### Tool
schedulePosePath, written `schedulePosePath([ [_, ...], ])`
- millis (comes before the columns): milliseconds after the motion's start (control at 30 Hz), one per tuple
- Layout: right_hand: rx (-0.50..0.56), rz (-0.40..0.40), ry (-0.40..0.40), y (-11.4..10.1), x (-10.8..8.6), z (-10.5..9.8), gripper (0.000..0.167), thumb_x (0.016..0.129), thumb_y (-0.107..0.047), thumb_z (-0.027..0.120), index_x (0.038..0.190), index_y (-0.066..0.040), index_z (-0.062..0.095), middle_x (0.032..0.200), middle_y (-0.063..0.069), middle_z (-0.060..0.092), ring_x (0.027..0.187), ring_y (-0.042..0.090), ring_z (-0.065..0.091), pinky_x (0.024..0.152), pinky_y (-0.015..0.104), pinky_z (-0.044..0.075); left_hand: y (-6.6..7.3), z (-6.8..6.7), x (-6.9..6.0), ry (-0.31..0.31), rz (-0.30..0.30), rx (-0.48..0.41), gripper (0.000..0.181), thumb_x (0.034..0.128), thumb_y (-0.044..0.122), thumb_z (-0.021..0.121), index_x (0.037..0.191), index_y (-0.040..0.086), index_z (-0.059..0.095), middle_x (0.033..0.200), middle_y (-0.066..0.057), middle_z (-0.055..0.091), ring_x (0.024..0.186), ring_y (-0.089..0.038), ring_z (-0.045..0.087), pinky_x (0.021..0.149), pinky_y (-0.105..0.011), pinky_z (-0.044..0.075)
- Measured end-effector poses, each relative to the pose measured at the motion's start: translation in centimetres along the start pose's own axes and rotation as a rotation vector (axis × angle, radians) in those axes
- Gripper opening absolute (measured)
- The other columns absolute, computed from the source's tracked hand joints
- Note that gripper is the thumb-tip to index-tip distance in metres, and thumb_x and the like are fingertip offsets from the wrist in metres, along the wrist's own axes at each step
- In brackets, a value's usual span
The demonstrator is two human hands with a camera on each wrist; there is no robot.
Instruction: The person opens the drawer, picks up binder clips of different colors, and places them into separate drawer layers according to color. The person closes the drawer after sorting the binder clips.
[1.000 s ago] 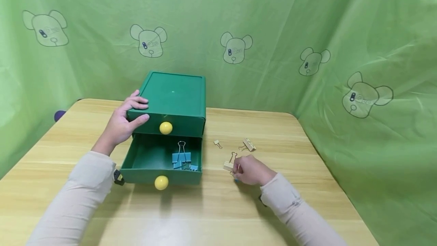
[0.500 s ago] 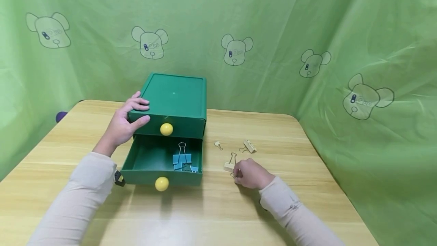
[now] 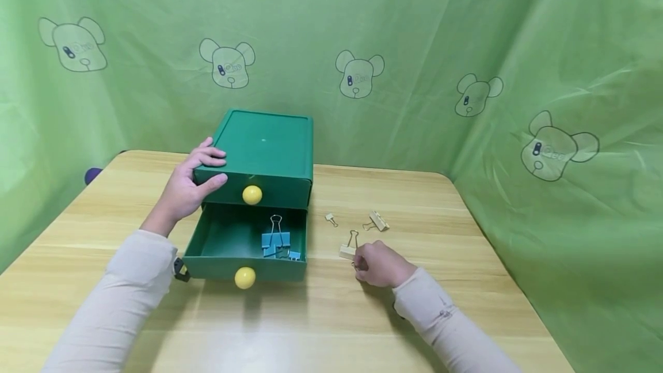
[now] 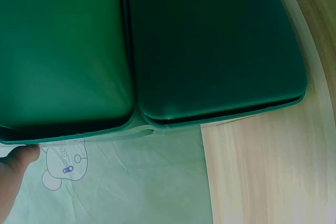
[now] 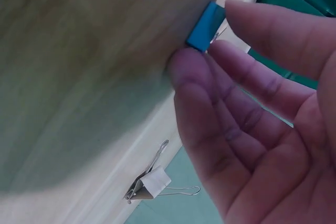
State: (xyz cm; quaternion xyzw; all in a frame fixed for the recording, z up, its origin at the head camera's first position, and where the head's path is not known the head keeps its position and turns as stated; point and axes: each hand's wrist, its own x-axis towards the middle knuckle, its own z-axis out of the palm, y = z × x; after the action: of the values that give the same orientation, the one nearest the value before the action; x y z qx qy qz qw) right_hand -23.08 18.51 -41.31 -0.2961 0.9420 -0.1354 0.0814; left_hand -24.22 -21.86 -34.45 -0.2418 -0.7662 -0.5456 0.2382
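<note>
My left hand [image 3: 183, 189] rests on the front left corner of a green drawer cabinet [image 3: 264, 143], fingers on top and thumb against the upper drawer's front. The lower drawer [image 3: 217, 268] is pulled out, with several blue binder clips [image 3: 276, 239] at its right side. In the right wrist view a small blue binder clip [image 5: 206, 26] is pinched between the thumb and fingertips of my right hand [image 3: 385, 265], low over the table. The head view hides this clip. A cream binder clip [image 3: 347, 252] lies against the right fingers in that view.
Farther back on the wooden table [image 3: 414, 194] lie a small cream binder clip [image 3: 330, 217] and a larger cream one [image 3: 378, 221]. Yellow knobs [image 3: 245, 277] stick out from the drawers. Green curtain [image 3: 414, 27] surrounds the back and sides.
A bit of blue showed under my right hand a second ago and is now hidden in the head view. Both hands stay almost where they were; the view shifts slightly.
</note>
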Motion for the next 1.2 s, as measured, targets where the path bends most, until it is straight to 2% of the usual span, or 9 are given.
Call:
schedulePosePath([
  [100, 0.011, -0.013, -0.011, 0.0, 0.0, -0.1, 0.016, 0.076, 0.001, 0.075, 0.079, -0.008, 0.062, 0.065, -0.005, 0.051, 0.060, 0.010, 0.048, 0.058, 0.027, 0.045, 0.0, 0.0, 0.0, 0.003, 0.003, -0.005, 0.025, 0.0835, -0.008, 0.066, 0.107, -0.006, 0.060, 0.123, 0.007, 0.053, 0.145, -0.028, 0.019, 0.114, -0.054, 0.009],
  [267, 0.022, 0.016, -0.019, -0.1, -0.1, 0.0, 0.017, 0.073, 0.006, 0.070, 0.083, -0.007, 0.064, 0.064, -0.005, 0.051, 0.058, 0.011, 0.048, 0.057, 0.028, 0.046, 0.1, 0.0, 0.0, 0.002, 0.006, 0.001, 0.023, 0.0847, -0.006, 0.065, 0.107, -0.005, 0.060, 0.123, 0.006, 0.054, 0.145, -0.028, 0.019, 0.114, -0.055, 0.009],
  [467, 0.048, 0.068, -0.017, -0.2, -0.2, -0.1, 0.016, 0.073, 0.003, 0.071, 0.086, -0.005, 0.067, 0.066, -0.004, 0.054, 0.057, 0.011, 0.050, 0.056, 0.028, 0.046, 0.0, 0.0, -0.1, -0.003, 0.011, -0.007, 0.024, 0.0856, -0.005, 0.066, 0.109, -0.006, 0.058, 0.125, 0.004, 0.054, 0.145, -0.029, 0.019, 0.114, -0.055, 0.009],
  [733, 0.150, 0.075, 0.009, -0.5, -0.1, -1.1, 0.016, 0.077, -0.002, 0.072, 0.093, -0.003, 0.069, 0.067, -0.006, 0.060, 0.057, 0.009, 0.055, 0.057, 0.027, 0.049, 0.1, -0.1, 0.0, 0.003, 0.000, 0.007, 0.022, 0.0843, -0.007, 0.065, 0.106, -0.005, 0.060, 0.124, 0.002, 0.054, 0.145, -0.028, 0.019, 0.114, -0.055, 0.009],
  [900, 0.174, 0.024, 0.049, -1.0, 0.1, -2.0, 0.022, 0.077, -0.001, 0.070, 0.099, 0.000, 0.068, 0.072, -0.004, 0.063, 0.065, 0.008, 0.058, 0.065, 0.027, 0.051, 0.0, -0.1, 0.0, 0.004, -0.006, 0.011, 0.025, 0.0833, -0.008, 0.066, 0.107, -0.005, 0.060, 0.125, -0.003, 0.054, 0.145, -0.028, 0.019, 0.114, -0.055, 0.009],
  [1200, 0.215, -0.065, 0.088, -2.4, 0.7, -4.3, 0.021, 0.082, -0.003, 0.068, 0.103, 0.002, 0.067, 0.069, -0.005, 0.060, 0.059, 0.008, 0.054, 0.059, 0.026, 0.048, 0.2, 0.0, 0.0, 0.000, -0.005, 0.001, 0.024, 0.0852, -0.006, 0.066, 0.108, -0.006, 0.059, 0.124, 0.004, 0.054, 0.145, -0.027, 0.019, 0.114, -0.054, 0.009],
])
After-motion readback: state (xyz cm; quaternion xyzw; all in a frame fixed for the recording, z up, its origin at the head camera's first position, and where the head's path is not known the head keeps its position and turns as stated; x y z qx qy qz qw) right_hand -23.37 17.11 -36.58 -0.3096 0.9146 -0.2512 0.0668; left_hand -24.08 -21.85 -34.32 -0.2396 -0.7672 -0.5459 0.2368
